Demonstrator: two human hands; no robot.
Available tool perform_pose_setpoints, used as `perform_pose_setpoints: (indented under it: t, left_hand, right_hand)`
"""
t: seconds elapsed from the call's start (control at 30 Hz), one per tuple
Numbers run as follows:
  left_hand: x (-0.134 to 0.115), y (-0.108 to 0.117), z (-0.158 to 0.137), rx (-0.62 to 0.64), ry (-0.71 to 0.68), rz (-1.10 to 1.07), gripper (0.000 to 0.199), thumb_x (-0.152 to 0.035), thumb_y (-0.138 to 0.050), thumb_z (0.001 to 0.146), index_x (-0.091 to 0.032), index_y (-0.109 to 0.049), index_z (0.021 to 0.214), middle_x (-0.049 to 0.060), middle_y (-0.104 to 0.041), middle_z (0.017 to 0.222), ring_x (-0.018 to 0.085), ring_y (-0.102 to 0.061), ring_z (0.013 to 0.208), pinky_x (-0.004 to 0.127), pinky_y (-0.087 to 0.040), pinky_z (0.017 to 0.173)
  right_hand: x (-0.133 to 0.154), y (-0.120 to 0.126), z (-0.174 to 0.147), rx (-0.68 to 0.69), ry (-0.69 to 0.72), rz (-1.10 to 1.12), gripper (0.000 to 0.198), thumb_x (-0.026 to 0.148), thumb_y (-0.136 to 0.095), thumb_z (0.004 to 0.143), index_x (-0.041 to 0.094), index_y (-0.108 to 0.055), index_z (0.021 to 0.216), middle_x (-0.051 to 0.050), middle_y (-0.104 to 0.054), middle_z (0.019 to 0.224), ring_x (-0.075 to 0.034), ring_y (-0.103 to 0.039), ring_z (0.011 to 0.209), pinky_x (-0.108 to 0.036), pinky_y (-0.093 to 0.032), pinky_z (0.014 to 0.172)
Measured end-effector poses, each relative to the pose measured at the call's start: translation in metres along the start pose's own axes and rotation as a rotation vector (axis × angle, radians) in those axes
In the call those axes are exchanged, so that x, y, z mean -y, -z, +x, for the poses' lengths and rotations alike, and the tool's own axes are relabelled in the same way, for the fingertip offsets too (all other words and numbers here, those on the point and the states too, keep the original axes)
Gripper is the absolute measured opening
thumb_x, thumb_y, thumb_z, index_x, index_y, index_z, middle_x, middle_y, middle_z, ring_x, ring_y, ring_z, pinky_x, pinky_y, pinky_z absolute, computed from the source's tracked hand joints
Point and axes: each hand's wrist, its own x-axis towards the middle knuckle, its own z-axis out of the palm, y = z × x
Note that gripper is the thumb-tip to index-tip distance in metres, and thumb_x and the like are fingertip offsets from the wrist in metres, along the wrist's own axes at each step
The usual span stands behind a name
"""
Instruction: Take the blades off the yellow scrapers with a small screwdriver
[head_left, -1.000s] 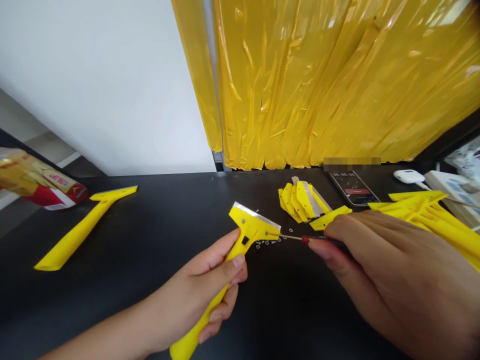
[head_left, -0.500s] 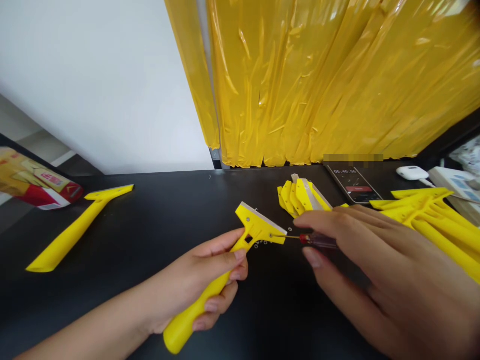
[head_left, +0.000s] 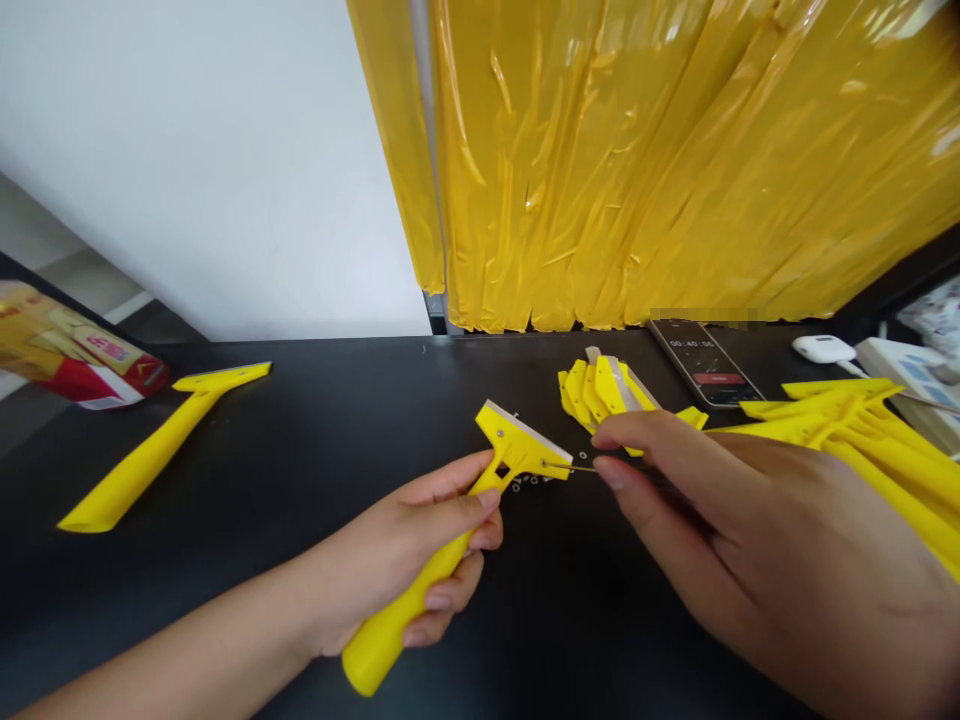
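My left hand (head_left: pixel 442 530) is wrapped around the handle of a yellow scraper (head_left: pixel 382 635), its head tilted up and to the right with a metal blade along the edge. Two screws show on the head. My right hand (head_left: pixel 750 530) is closed on a screwdriver (head_left: pixel 576 467); the thin shaft's tip meets the screw near the head's right end, and the fingers hide its handle. Small nuts and screws (head_left: pixel 525 482) lie on the table just behind the scraper head.
A second yellow scraper (head_left: pixel 157 450) lies at left beside a colourful package (head_left: pixel 82 350). Stacked yellow scraper heads (head_left: pixel 596 388), a phone (head_left: pixel 705 365) showing a timer, a white earbud case (head_left: pixel 823 349) and several yellow handles (head_left: pixel 862 430) are at right on the black table (head_left: pixel 300 480).
My right-hand fingers have closed in around the screwdriver, covering its red and dark handle. The scraper has shifted slightly right and up in view; the tip stays at the same screw.
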Motion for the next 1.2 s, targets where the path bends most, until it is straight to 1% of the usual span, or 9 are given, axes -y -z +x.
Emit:
perform_pose_setpoints:
  t: [0.2,0.3,0.5,0.63,0.77,0.83,0.9,1.03,1.2]
  left_hand:
    - [0.000,0.000,-0.001,0.021,0.005,-0.005,0.020,-0.044,-0.066,0.105,-0.027,-0.056,0.106,-0.005,-0.053,0.094,0.003,-0.040,0.048,0.013,-0.035,0.034]
    - [0.000,0.000,0.000,0.006,0.008,-0.012,0.021,-0.044,-0.066,0.104,-0.027,-0.055,0.107,-0.005,-0.053,0.094,0.002,-0.040,0.047,0.012,-0.035,0.034]
    - [0.000,0.001,0.001,0.024,0.021,-0.007,0.022,-0.046,-0.066,0.104,-0.027,-0.055,0.105,-0.005,-0.053,0.096,0.003,-0.042,0.047,0.014,-0.035,0.035]
    - [0.001,0.003,0.001,0.031,0.011,-0.002,0.023,-0.047,-0.067,0.104,-0.027,-0.055,0.104,-0.004,-0.053,0.096,0.003,-0.042,0.047,0.014,-0.035,0.035]
    - [0.003,0.003,0.000,0.022,0.012,-0.004,0.024,-0.047,-0.068,0.103,-0.027,-0.056,0.106,-0.005,-0.053,0.095,0.003,-0.042,0.047,0.014,-0.035,0.034]
    - [0.003,0.003,0.000,0.021,0.013,-0.004,0.022,-0.046,-0.068,0.104,-0.027,-0.056,0.108,-0.005,-0.053,0.095,0.003,-0.042,0.047,0.014,-0.036,0.035]
    - [0.003,0.003,0.000,0.026,0.019,0.003,0.022,-0.045,-0.067,0.104,-0.028,-0.056,0.111,-0.005,-0.053,0.095,0.003,-0.042,0.047,0.013,-0.036,0.035]
    - [0.002,0.003,0.000,0.029,0.028,0.005,0.021,-0.044,-0.066,0.105,-0.027,-0.055,0.110,-0.005,-0.053,0.095,0.003,-0.043,0.047,0.013,-0.037,0.035]
    - [0.004,0.003,-0.001,0.020,0.023,0.002,0.021,-0.044,-0.066,0.105,-0.026,-0.055,0.107,-0.005,-0.053,0.097,0.002,-0.043,0.047,0.013,-0.038,0.035]
  right_hand:
    - [-0.004,0.001,0.000,0.011,-0.026,0.082,0.015,0.027,-0.056,0.106,0.024,-0.064,0.118,-0.003,-0.080,0.089,-0.023,-0.078,0.067,-0.036,-0.056,0.058]
    - [-0.006,0.001,0.001,0.019,0.031,0.093,0.018,0.019,-0.055,0.104,0.023,-0.061,0.120,-0.005,-0.079,0.102,-0.025,-0.079,0.087,-0.039,-0.059,0.074]
    - [-0.010,0.001,0.000,0.051,0.090,0.115,0.022,0.016,-0.056,0.104,0.023,-0.059,0.125,-0.003,-0.079,0.104,-0.024,-0.076,0.091,-0.041,-0.056,0.084]
    - [-0.010,0.000,-0.001,0.037,0.094,0.063,0.020,0.022,-0.057,0.105,0.022,-0.061,0.125,-0.003,-0.080,0.098,-0.026,-0.076,0.084,-0.043,-0.056,0.077]
    - [-0.010,0.000,0.000,0.077,0.100,0.102,0.027,0.015,-0.054,0.102,0.023,-0.060,0.128,-0.004,-0.081,0.106,-0.025,-0.077,0.093,-0.043,-0.057,0.086]
    - [-0.009,0.001,0.000,0.078,0.092,0.063,0.023,0.021,-0.054,0.104,0.023,-0.060,0.127,-0.004,-0.081,0.101,-0.027,-0.078,0.087,-0.044,-0.057,0.082]
    - [-0.008,0.002,0.000,0.067,0.062,0.050,0.020,0.022,-0.053,0.106,0.024,-0.060,0.124,-0.004,-0.080,0.098,-0.027,-0.077,0.083,-0.042,-0.057,0.076]
    - [-0.008,0.003,-0.003,0.081,-0.009,0.115,0.021,0.019,-0.052,0.104,0.027,-0.056,0.123,-0.004,-0.076,0.105,-0.025,-0.076,0.093,-0.038,-0.058,0.080]
    - [-0.013,0.001,-0.007,0.144,-0.057,0.163,0.015,0.025,-0.052,0.107,0.030,-0.058,0.119,0.000,-0.073,0.097,-0.021,-0.074,0.083,-0.035,-0.056,0.072]
